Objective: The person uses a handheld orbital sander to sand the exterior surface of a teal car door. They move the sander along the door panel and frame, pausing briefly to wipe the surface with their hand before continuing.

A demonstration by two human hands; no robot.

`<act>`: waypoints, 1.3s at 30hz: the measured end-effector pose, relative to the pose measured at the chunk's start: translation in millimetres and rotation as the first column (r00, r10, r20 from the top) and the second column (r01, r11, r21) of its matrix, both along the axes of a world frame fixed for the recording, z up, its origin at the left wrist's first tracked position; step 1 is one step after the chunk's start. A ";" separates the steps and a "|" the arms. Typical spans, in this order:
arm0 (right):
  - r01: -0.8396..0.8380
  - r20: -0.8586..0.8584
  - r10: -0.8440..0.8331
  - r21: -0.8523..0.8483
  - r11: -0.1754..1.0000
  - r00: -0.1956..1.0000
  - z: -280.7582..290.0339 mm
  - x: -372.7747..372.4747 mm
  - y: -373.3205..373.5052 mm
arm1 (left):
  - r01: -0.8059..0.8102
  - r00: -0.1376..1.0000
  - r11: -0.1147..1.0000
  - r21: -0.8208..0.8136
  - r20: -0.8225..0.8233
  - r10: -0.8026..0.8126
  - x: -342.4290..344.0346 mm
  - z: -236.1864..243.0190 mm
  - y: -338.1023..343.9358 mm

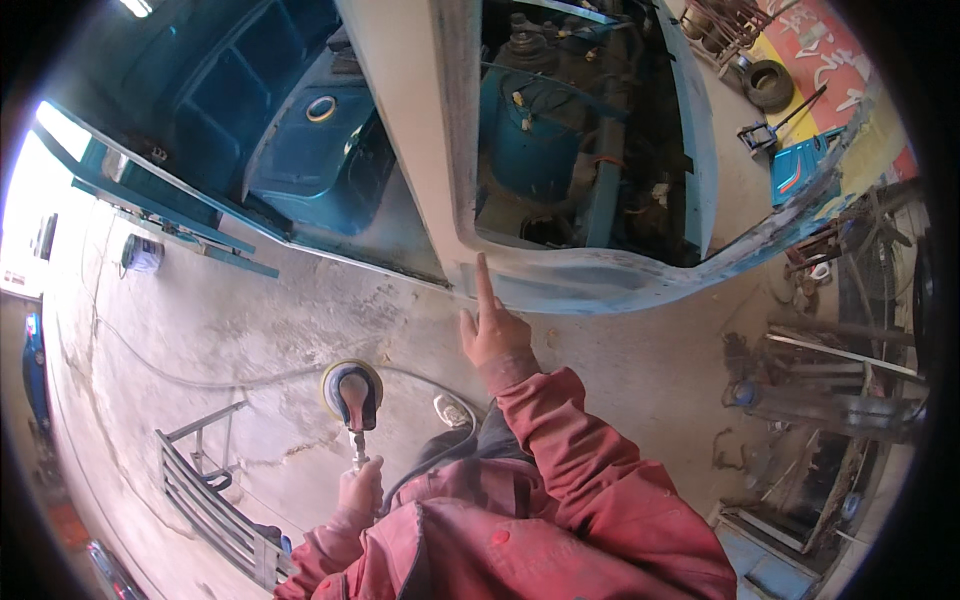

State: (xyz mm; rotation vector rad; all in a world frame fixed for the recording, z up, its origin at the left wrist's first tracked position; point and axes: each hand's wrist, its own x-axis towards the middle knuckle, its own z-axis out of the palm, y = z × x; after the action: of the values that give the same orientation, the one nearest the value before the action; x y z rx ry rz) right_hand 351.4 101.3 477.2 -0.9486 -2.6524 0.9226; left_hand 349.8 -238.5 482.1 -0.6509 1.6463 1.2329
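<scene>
My left hand (361, 486) is wrapped round the hose end of a pneumatic sander (352, 392), a round tool with a yellowish pad rim and a dark body. The sander is held up over the floor, away from the vehicle. My right hand (499, 340) holds nothing; its index finger points forward, the thumb stands apart and the other fingers look curled. That fingertip meets the sanded, whitish body panel (570, 283) at the foot of a pale pillar (412, 90). Whether it presses on the surface I cannot tell.
A grey hose (205, 383) curves across the concrete floor. Left stands a metal rack (205, 515), and farther off a bucket (143, 254). The vehicle's open bay (550, 130) shows teal parts and wiring. Metal scrap (840, 405) lies at right, with a tyre (768, 86) farther back.
</scene>
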 end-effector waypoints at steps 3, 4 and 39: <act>0.064 -0.057 -0.058 0.102 0.993 0.997 -0.6 -1.7 -0.4 | -0.044 0.999 0.999 -0.014 0.032 0.044 0.9 -3.1 -3.7; 0.061 -0.048 -0.055 0.125 0.990 0.997 -1.6 -3.1 -1.0 | -0.033 0.999 0.999 -0.005 0.032 0.033 0.9 -4.1 -5.4; 0.743 -0.878 0.282 0.478 0.468 0.387 280.9 -146.6 61.3 | -0.191 0.982 0.949 0.250 0.059 0.182 -65.8 -10.3 -1.6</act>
State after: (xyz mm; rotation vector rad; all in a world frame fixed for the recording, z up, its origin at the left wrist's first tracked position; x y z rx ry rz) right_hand 204.8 162.7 758.1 -0.3532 -1.4323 -0.1567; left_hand 284.0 -240.1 471.8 -0.6738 1.3898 1.5309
